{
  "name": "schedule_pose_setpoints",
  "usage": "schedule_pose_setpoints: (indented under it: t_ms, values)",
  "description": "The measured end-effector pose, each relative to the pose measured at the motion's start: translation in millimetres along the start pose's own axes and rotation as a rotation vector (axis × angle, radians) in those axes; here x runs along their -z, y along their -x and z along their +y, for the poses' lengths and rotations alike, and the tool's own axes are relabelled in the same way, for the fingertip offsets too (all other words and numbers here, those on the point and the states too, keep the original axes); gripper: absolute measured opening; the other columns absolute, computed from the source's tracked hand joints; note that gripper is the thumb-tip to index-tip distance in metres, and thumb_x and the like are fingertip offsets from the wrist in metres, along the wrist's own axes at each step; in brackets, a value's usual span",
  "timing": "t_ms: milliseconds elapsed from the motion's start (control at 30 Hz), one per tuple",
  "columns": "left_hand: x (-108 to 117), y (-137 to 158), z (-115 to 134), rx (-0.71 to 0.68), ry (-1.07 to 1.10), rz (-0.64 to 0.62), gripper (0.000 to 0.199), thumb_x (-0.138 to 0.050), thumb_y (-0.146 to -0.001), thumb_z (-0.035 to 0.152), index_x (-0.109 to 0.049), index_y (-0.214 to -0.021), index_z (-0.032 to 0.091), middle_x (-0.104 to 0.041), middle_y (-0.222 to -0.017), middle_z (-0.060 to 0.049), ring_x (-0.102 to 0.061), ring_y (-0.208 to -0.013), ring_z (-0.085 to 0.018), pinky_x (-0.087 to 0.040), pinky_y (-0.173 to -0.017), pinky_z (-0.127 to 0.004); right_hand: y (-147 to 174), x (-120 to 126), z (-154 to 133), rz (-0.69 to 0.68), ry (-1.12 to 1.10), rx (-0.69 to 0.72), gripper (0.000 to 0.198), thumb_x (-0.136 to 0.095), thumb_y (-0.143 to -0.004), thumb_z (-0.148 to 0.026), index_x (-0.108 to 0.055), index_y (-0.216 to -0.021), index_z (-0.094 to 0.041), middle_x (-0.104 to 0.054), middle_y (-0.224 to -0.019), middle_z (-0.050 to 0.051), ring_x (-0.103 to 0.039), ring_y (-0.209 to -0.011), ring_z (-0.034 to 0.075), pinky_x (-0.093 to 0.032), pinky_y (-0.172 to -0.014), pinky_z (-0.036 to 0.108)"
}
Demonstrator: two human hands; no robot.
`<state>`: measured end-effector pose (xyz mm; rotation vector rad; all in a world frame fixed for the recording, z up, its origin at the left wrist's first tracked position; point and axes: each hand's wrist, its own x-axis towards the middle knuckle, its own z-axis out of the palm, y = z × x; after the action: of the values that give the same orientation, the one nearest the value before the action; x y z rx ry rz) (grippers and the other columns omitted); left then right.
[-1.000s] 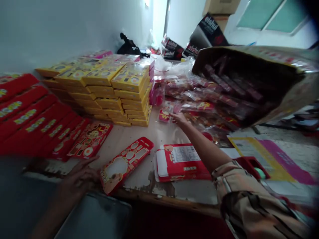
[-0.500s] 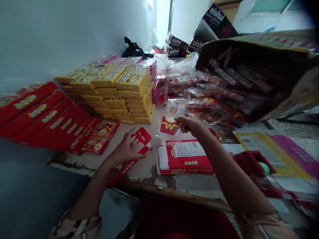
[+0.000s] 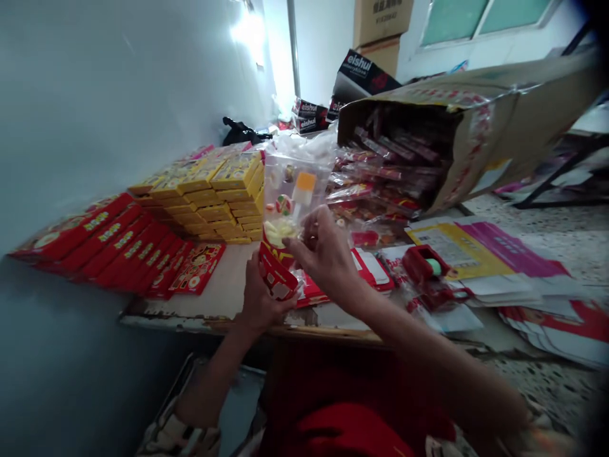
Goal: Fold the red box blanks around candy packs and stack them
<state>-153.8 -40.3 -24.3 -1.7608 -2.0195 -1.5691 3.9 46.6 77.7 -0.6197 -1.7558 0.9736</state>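
Note:
Held near the table's front edge, a red cardboard box has its open end upward, with my left hand wrapped round it. My right hand is closed on the side of a clear plastic bag, which stands upright over the box's mouth. Small toy food pieces show through the bag: an orange and white piece, a round one and pale yellow fries in a red holder. The bag's lower end is at the box opening; how far inside it reaches is hidden. Behind my right hand lie flat red and white boxes.
Yellow boxes are stacked at the back left, beside a leaning row of red boxes. Right of centre, a large carton lies on its side with bagged toys spilling out. A red tape dispenser sits before flat yellow cardboard.
My right hand has lifted the plastic bag off the table and brought it to the box. My left hand has raised the red box and turned its opening upward. The view has shifted right.

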Motion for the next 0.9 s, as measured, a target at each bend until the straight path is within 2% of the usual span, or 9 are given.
schedule_pose_setpoints:
  t_ms: [133, 333, 400, 500, 600, 767, 833, 900]
  values:
    - [-18, 8, 4, -0.014, -0.055, 0.145, 0.137, -0.096, -0.049, 0.036, -0.019, -0.161, 0.021, -0.043, -0.144, -0.017, -0.048, -0.135, -0.041, -0.041, -0.115, -0.058, 23, -3, 14, -0.009, -0.127, 0.018, 0.029, -0.071, -0.087, -0.029, -0.043, -0.095, -0.026, -0.054, -0.075, -0.007, -0.052, -0.062, 0.012, -0.042, -0.056, 0.027]
    - [-19, 2, 3, -0.035, -0.074, 0.131, 0.136, -0.095, -0.052, 0.035, -0.016, -0.162, 0.023, -0.041, -0.145, -0.016, -0.046, -0.136, -0.039, -0.041, -0.116, -0.054, 7, 11, 17, -0.062, -0.261, -0.064, 0.034, -0.074, -0.085, -0.037, -0.042, -0.089, -0.027, -0.054, -0.075, -0.007, -0.054, -0.064, 0.012, -0.044, -0.059, 0.027]
    - [-19, 0, 4, -0.016, -0.099, 0.152, 0.137, -0.096, -0.052, 0.039, -0.015, -0.162, 0.022, -0.041, -0.145, -0.017, -0.046, -0.135, -0.039, -0.041, -0.115, -0.055, 1, 14, 13, -0.080, -0.223, -0.041, 0.034, -0.075, -0.084, -0.034, -0.042, -0.089, -0.027, -0.054, -0.075, -0.007, -0.053, -0.064, 0.012, -0.043, -0.058, 0.027]
    - [-18, -2, 5, 0.010, -0.143, 0.208, 0.138, -0.096, -0.051, 0.044, -0.016, -0.161, 0.021, -0.042, -0.147, -0.019, -0.045, -0.136, -0.042, -0.040, -0.114, -0.059, -3, 14, 10, -0.183, -0.083, 0.025, 0.030, -0.075, -0.080, -0.024, -0.046, -0.087, -0.026, -0.052, -0.072, -0.007, -0.049, -0.061, 0.011, -0.039, -0.056, 0.026]
    - [-16, -5, 7, -0.004, -0.198, 0.224, 0.141, -0.097, -0.048, 0.044, -0.018, -0.162, 0.017, -0.042, -0.148, -0.022, -0.043, -0.137, -0.045, -0.038, -0.115, -0.061, -1, 10, 21, -0.262, -0.035, 0.032, 0.027, -0.077, -0.078, -0.025, -0.051, -0.084, -0.025, -0.054, -0.071, -0.006, -0.049, -0.062, 0.012, -0.038, -0.056, 0.026]
    - [-15, -11, 7, 0.057, -0.153, 0.212, 0.137, -0.094, -0.057, 0.040, -0.011, -0.165, 0.023, -0.037, -0.156, -0.020, -0.042, -0.142, -0.042, -0.040, -0.116, -0.055, 9, -6, 52, -0.123, -0.121, -0.055, 0.030, -0.074, -0.086, -0.045, -0.053, -0.081, -0.024, -0.058, -0.075, -0.001, -0.055, -0.071, 0.017, -0.046, -0.064, 0.031]
    - [-14, -13, 2, 0.075, -0.104, 0.191, 0.137, -0.095, -0.057, 0.039, -0.010, -0.165, 0.024, -0.036, -0.157, -0.019, -0.043, -0.143, -0.041, -0.042, -0.116, -0.053, 9, -5, 55, -0.128, -0.079, 0.003, 0.029, -0.072, -0.089, -0.049, -0.058, -0.085, -0.023, -0.063, -0.083, 0.002, -0.059, -0.079, 0.020, -0.050, -0.073, 0.036]
    - [-13, -15, -6, 0.069, -0.043, 0.166, 0.137, -0.096, -0.057, 0.040, -0.011, -0.164, 0.025, -0.036, -0.157, -0.019, -0.044, -0.143, -0.040, -0.043, -0.116, -0.052, 0, 5, 47, -0.086, -0.053, 0.113, 0.030, -0.072, -0.090, -0.051, -0.064, -0.098, -0.023, -0.067, -0.096, 0.006, -0.062, -0.093, 0.024, -0.053, -0.084, 0.042]
